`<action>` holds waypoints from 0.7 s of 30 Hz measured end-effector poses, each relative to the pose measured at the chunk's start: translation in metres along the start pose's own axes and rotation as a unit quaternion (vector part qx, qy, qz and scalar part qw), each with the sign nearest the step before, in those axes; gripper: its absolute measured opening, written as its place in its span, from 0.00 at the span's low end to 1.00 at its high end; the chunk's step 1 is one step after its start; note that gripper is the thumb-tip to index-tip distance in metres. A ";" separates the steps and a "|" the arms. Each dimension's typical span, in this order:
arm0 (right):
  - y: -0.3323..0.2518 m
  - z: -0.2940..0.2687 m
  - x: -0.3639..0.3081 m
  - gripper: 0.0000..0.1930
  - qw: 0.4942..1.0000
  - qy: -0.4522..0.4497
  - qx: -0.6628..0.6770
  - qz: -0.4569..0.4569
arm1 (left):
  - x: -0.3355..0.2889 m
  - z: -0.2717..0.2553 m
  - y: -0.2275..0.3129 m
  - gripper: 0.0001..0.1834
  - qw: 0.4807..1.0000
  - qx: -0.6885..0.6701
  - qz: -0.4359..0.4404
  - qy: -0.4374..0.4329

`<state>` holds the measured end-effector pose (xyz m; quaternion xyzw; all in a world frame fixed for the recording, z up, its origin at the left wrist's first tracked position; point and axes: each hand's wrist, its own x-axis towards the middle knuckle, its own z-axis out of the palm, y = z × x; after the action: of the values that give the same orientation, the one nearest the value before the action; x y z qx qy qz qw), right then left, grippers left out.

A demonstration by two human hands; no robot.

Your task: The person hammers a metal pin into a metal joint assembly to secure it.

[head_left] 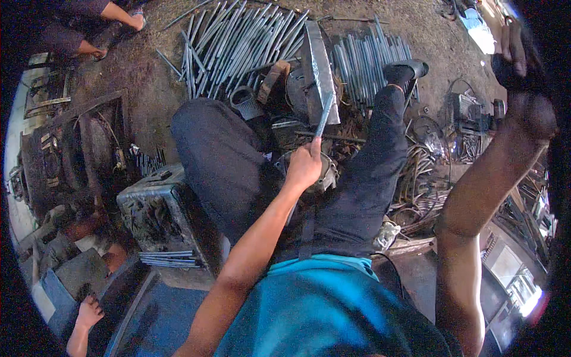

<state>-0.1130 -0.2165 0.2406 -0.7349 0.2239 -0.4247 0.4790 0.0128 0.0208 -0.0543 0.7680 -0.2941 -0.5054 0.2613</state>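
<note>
Rods carpet the brown earth floor [151, 77] of a cluttered workshop, where we look down past two trousered legs to an upright slab [321, 77] of metal. To the slab's left we see a loose, fanned pile [238, 47] of rods; to its right lies a tidier row [357, 65], with a sandalled foot [406, 72] at that row's edge. Farther right and nearer to us than the slab is a heap [419, 202] of curved scrap; well to its left, also nearer us, stands a dark-topped box [156, 199], with a short bundle [169, 259] of rods at its near side.

The left hand [304, 163], on the near side of the slab, pinches a single rod [323, 116] whose far end overlaps the slab's near end in our view; whether they touch, we cannot tell. The right hand [513, 56] is raised well right of the slab, sunk in shadow at the rim, and we cannot tell its grip or whether it holds anything.

Left of the slab, another person's feet [138, 21] show, the legs cut off by the dark rim; nearer us, another person's hand [89, 312] appears, its forearm cropped below. We can barely make out the dark clutter around the slab's base.
</note>
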 end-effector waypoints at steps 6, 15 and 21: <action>0.180 0.099 -0.200 0.10 0.917 0.258 -0.166 0.256 | -0.001 0.000 0.006 0.29 1.000 0.006 0.010 0.017; 0.186 0.128 -0.231 0.13 0.833 -0.064 -0.145 0.530 | 0.005 0.002 -0.006 0.29 0.999 -0.031 0.022 -0.001; 0.110 0.070 -0.119 0.07 0.921 0.019 -0.081 0.381 | -0.004 -0.002 -0.009 0.35 0.999 -0.020 -0.026 0.007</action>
<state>-0.1102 -0.1416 0.0805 -0.6223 0.5298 -0.2038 0.5391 0.0148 0.0301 -0.0578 0.7736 -0.2618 -0.5122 0.2657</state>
